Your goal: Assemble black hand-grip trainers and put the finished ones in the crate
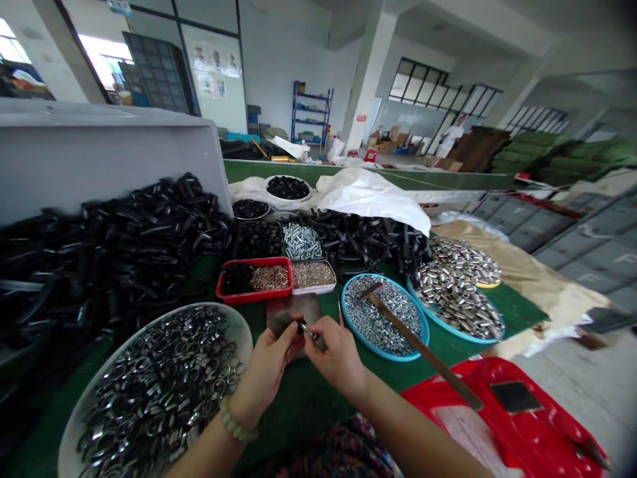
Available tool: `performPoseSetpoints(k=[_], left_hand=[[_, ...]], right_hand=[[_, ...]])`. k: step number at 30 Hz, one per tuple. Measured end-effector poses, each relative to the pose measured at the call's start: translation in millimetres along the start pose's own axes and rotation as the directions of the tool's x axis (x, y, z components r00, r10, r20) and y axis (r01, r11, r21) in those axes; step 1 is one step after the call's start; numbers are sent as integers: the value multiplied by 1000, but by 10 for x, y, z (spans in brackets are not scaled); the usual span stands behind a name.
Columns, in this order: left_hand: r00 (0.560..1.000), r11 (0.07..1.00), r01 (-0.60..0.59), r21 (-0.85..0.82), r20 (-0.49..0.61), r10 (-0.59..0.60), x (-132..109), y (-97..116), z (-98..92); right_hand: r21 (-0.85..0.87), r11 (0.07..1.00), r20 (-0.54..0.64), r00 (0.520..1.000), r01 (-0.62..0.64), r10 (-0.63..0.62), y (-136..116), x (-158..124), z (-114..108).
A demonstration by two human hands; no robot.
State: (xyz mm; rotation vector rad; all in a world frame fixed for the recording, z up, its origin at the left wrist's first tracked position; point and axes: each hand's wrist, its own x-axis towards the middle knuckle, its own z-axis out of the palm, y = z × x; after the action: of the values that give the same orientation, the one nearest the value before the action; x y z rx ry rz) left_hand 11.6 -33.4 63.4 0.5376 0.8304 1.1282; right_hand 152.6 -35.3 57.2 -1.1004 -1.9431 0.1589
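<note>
My left hand [266, 372] pinches a small dark part [284, 325] over the green table [308, 392], close to my body. My right hand [338, 355] is closed on a small metal piece [311, 334] and presses it against that dark part. Both hands meet just in front of a red tray [255, 295] with dark and copper-coloured bits. A bead bracelet [233, 421] sits on my left wrist.
A white bowl of metal rings [159, 385] lies at the front left, a large heap of black parts [109, 245] behind it. A hammer [418, 345] rests across a blue plate of nuts [383, 318]. A red bin [507, 411] stands at the right. A person stands far back.
</note>
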Motion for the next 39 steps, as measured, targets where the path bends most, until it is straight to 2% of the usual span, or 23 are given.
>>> performPoseSetpoints(k=[2, 4, 6, 7, 9, 11, 12, 13, 15, 16, 18, 20, 21, 23, 25, 27, 29, 31, 33, 37, 39], left_hand=[[998, 994, -67, 81, 27, 65, -25, 10, 1], [992, 976, -120, 180, 64, 110, -63, 25, -24], [990, 966, -131, 223, 73, 118, -114, 31, -72], [992, 970, -111, 214, 75, 97, -141, 27, -97], [996, 989, -35, 146, 88, 22, -190, 8, -133], [994, 997, 33, 66, 102, -40, -234, -16, -144], [995, 998, 37, 46, 96, -41, -254, -30, -148], [997, 999, 11, 52, 73, -14, -273, -45, -157], [994, 972, -112, 206, 13, 112, -313, -90, -209], [981, 916, -183, 358, 2, 195, -340, -119, -255], [955, 697, -248, 673, 48, 294, -417, -169, -373], [955, 454, -245, 857, 134, 263, -505, -162, -507], [959, 363, -241, 900, 163, 230, -537, -121, -580], [958, 188, -236, 953, 196, 210, -546, 42, -748], [945, -63, -201, 977, 211, 251, -477, 267, -933], [942, -349, -172, 921, 258, 216, -367, 465, -1090], [946, -535, -223, 815, 314, 85, -275, 568, -1175], [938, -607, -289, 740, 345, -27, -230, 577, -1182], [931, -632, -317, 707, 360, -65, -217, 536, -1147], [929, -610, -321, 724, 365, -55, -181, 452, -1118], [936, -568, -288, 771, 351, 1, -152, 426, -1141]], right_hand=[[-45, 997, 27, 997, 69, -68, 7, -42, 26], [49, 997, 69, 995, 65, -68, 4, -71, 28], [282, 957, 94, 994, -74, 49, -5, -84, 20], [424, 887, 135, 982, -180, 135, -7, -83, 20], [645, 648, 281, 915, -404, 291, -4, -71, 37], [706, 419, 446, 818, -571, 363, -4, -65, 75], [695, 358, 493, 776, -624, 394, -12, -74, 100], [674, 335, 507, 742, -658, 438, -27, -97, 127], [623, 394, 457, 723, -676, 518, -72, -185, 179], [583, 465, 425, 737, -667, 525, -98, -247, 198], [487, 625, 424, 791, -610, 442, -147, -380, 211], [426, 708, 507, 796, -564, 330, -172, -495, 191], [419, 700, 544, 777, -578, 317, -170, -536, 172], [445, 607, 573, 730, -659, 373, -131, -585, 124], [493, 497, 564, 698, -714, 443, -59, -601, 72], [535, 448, 546, 698, -716, 464, 14, -602, 26], [551, 445, 531, 708, -705, 465, 58, -604, -3], [546, 469, 515, 720, -694, 466, 67, -612, -6], [533, 506, 501, 735, -678, 457, 57, -630, 14], [503, 576, 508, 759, -645, 406, 48, -692, 58], [483, 619, 527, 770, -619, 360, 40, -717, 41]])
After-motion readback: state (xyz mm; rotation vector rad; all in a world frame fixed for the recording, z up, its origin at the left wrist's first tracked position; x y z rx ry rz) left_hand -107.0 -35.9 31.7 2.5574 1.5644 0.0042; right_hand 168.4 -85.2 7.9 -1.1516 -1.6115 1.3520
